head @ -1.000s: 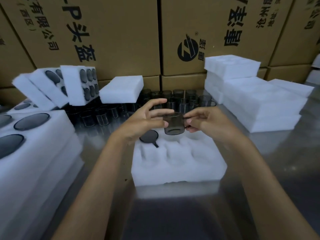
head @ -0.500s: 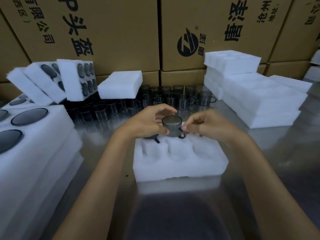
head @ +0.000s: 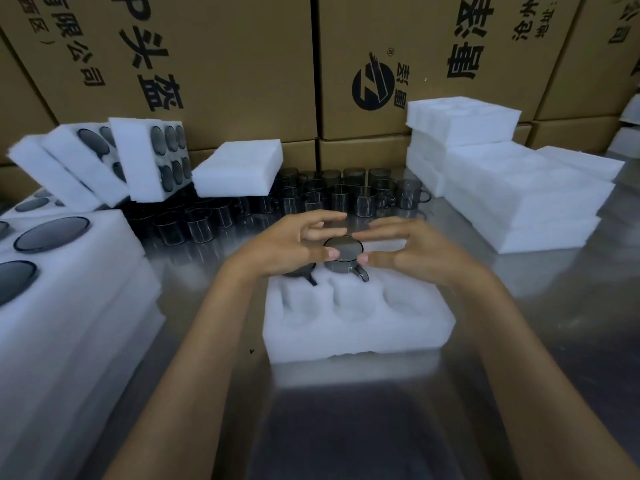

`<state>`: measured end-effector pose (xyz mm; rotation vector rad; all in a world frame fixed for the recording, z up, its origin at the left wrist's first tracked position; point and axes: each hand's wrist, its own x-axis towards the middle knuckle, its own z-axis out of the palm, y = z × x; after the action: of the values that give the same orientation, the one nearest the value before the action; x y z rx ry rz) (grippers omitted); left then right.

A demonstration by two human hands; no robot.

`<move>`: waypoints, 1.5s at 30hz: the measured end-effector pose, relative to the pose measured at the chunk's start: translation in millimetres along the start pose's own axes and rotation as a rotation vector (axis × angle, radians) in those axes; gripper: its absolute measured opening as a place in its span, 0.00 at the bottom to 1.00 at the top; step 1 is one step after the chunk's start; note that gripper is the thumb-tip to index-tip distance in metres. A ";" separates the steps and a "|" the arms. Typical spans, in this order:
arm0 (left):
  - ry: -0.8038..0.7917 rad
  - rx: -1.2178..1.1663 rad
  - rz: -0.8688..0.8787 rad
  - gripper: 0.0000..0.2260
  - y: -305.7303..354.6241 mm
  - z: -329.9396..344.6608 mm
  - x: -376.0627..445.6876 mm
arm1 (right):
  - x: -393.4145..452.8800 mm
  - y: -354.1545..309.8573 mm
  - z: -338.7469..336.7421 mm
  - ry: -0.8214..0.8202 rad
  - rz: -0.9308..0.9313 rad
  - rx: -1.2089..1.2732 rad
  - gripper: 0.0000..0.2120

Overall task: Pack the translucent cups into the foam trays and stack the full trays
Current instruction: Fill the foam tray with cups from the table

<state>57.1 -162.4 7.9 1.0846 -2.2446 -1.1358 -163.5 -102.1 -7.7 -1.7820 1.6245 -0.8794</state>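
A white foam tray (head: 360,336) lies on the metal table in front of me. A smoky translucent cup (head: 343,250) with a handle sits partly down in the tray's back middle pocket. My left hand (head: 294,244) and my right hand (head: 412,252) flank it, thumbs and index fingertips pinching its top edge, other fingers spread. A second cup (head: 302,271) fills the back left pocket, mostly hidden under my left hand. The three front pockets hold nothing. Several loose cups (head: 349,195) stand in rows behind the tray.
Filled trays (head: 72,282) are stacked at the left, with more filled trays (head: 104,157) leaning behind them. A foam block (head: 239,168) rests on the loose cups. Empty trays (head: 519,202) are piled at the right. Cardboard boxes (head: 221,64) wall off the back.
Both hands lowered the cup from above the tray into the back middle pocket. The fingers have spread wider around it.
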 end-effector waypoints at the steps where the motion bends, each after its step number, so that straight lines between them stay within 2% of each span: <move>1: -0.013 -0.003 -0.010 0.27 -1.7 1.2 0.3 | 0.4 1.1 1.5 0.011 0.005 -0.030 0.20; 5: -0.080 0.017 -0.048 0.26 -8.3 7.8 0.8 | 2.0 2.1 8.2 -0.003 0.059 -0.210 0.21; 10: -0.090 0.078 -0.040 0.25 -10.3 9.6 3.7 | 4.7 0.0 10.6 0.001 0.132 -0.093 0.20; 13: -0.079 0.035 -0.003 0.20 -13.2 6.8 2.9 | 1.4 7.0 10.4 -0.025 0.095 0.077 0.17; 15: 0.099 -0.023 0.007 0.14 -17.1 3.3 6.3 | 3.7 13.9 10.1 0.017 0.052 0.184 0.10; 17: 0.333 -0.057 -0.058 0.14 -22.9 -2.3 20.0 | 9.7 18.4 10.3 0.136 0.028 0.318 0.06; 19: 0.424 0.045 -0.107 0.13 -28.2 -10.7 44.3 | 15.7 28.4 9.4 0.303 0.094 0.497 0.04; 21: 0.373 0.195 -0.194 0.16 -30.8 -20.4 70.9 | 18.3 43.6 9.7 0.427 0.218 0.642 0.04; 22: 0.320 0.252 -0.251 0.19 -32.2 -24.1 83.3 | 18.8 53.0 10.5 0.463 0.260 0.637 0.04; 25: 0.167 0.313 -0.393 0.27 -37.2 -23.8 109.7 | 23.4 72.2 10.1 0.483 0.281 0.552 0.07; 27: 0.134 0.334 -0.428 0.25 -42.8 -19.2 118.3 | 27.8 75.2 9.8 0.467 0.279 0.525 0.08; 30: 0.250 0.300 -0.376 0.05 -51.9 -14.8 125.4 | 32.9 78.4 8.4 0.458 0.295 0.562 0.09; 34: 0.328 0.275 -0.283 0.15 -57.3 -14.2 113.7 | 32.7 76.9 4.0 0.456 0.302 0.679 0.09; 36: 0.336 0.246 -0.219 0.15 -49.9 -11.9 100.3 | 30.8 73.3 2.7 0.446 0.299 0.704 0.09; 39: 0.315 0.025 -0.080 0.13 -25.5 -12.6 75.7 | 26.4 59.3 -6.0 0.410 0.255 0.629 0.07; 40: 0.273 -0.046 -0.029 0.14 -14.7 -14.9 67.0 | 24.7 51.7 -11.5 0.378 0.209 0.592 0.07; 42: 0.092 -0.146 0.029 0.20 7.9 -20.3 49.4 | 21.0 30.8 -24.2 0.283 0.105 0.561 0.08; 44: -0.105 -0.131 0.036 0.27 28.6 -21.9 34.0 | 15.3 8.8 -32.7 0.201 0.037 0.563 0.10; 45: -0.170 -0.103 0.043 0.27 37.0 -21.4 28.3 | 11.8 -0.2 -35.5 0.178 0.007 0.549 0.09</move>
<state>36.2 -181.7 50.5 0.9261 -2.2953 -1.3546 -190.6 -113.1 15.8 -1.3428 1.3161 -1.3583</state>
